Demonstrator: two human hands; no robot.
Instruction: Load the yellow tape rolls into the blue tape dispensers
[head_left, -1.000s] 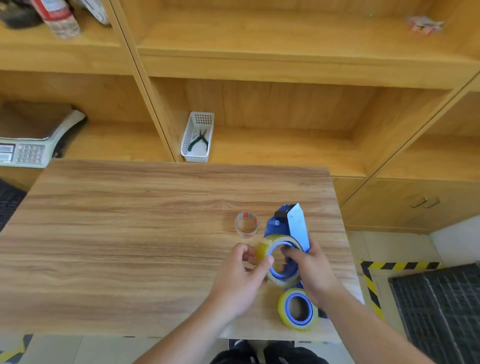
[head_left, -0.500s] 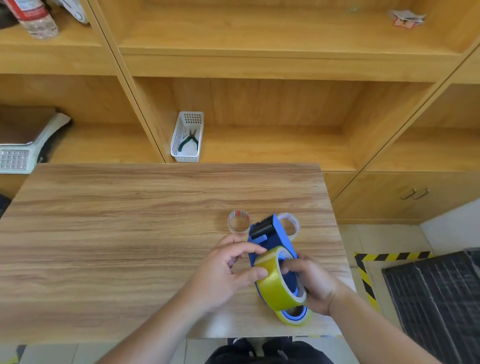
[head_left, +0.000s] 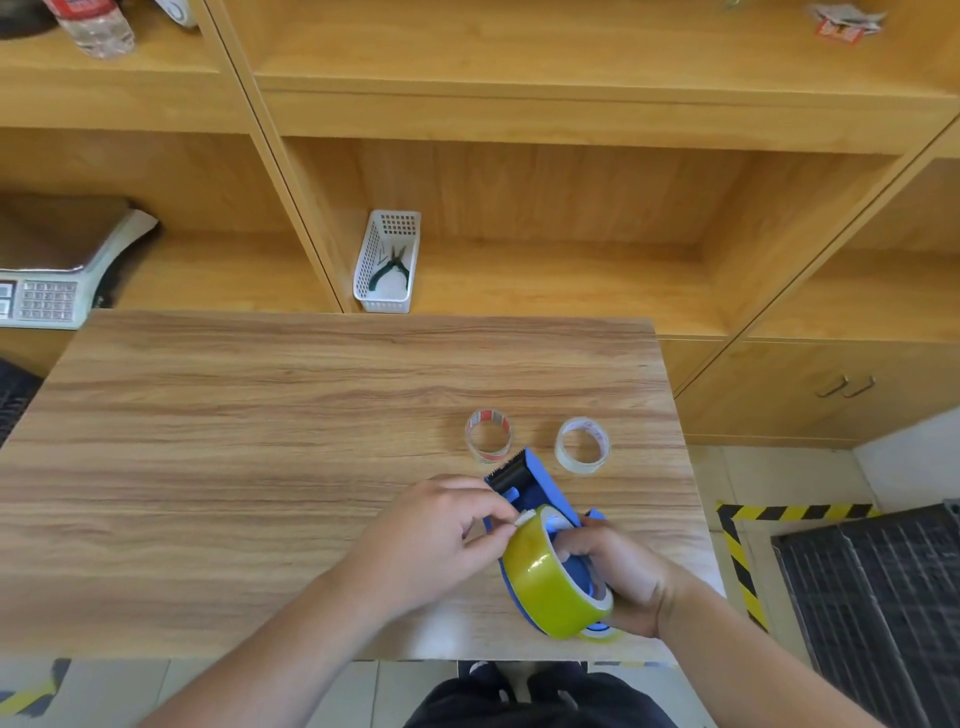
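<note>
Yellow tape roll (head_left: 553, 582) sat on the blue tape dispenser (head_left: 535, 486); right hand (head_left: 621, 574) gripped both from beside it, while left hand's (head_left: 431, 535) fingertips pinched the roll's loose end.

We see a glossy, smooth yellow tape roll (head_left: 558, 582) on a matt blue plastic dispenser (head_left: 540, 486); the table (head_left: 260, 441) shows matt wood grain; the white basket (head_left: 387, 262) looks perforated plastic.

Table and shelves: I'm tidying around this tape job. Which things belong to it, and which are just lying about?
In use: yellow roll, blue dispenser, both hands (left, right).

Lying about: two clear rolls, basket with pliers, scale, bottle.
</note>
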